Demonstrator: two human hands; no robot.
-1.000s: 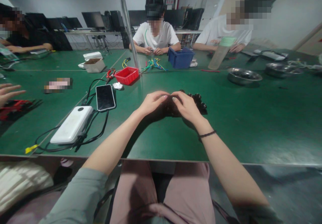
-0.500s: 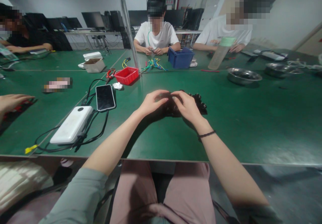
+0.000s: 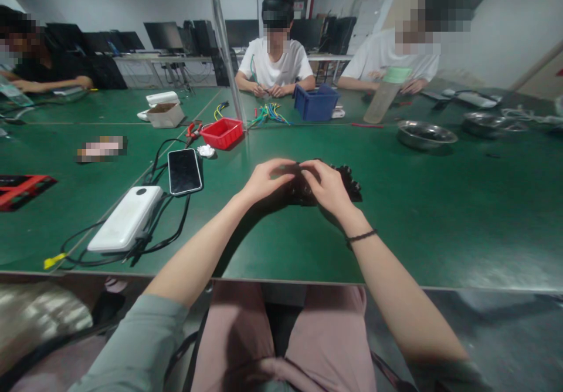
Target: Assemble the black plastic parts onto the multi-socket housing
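Observation:
On the green table, a dark, knobbly block point(image 3: 350, 183) with small shiny spots lies under my hands. My left hand point(image 3: 269, 178) arches over its left end, fingers curled and thumb close to the fingertips. From the other side my right hand point(image 3: 328, 185) curves over the middle of the block, its fingertips meeting those of the left. Something small and dark shows where the fingertips come together; its kind is too small to tell. My hands hide much of the block's top and left part.
A white power bank point(image 3: 125, 219), black cables and a phone point(image 3: 185, 172) lie to the left. Beyond are a red bin point(image 3: 223, 134), a blue bin point(image 3: 315, 103), wires point(image 3: 270, 112) and a metal bowl point(image 3: 426, 137). Several people sit around the table.
My hands and the block stay practically where they were. At the left edge, another person's hand has gone out of view, leaving a red and black object uncovered.

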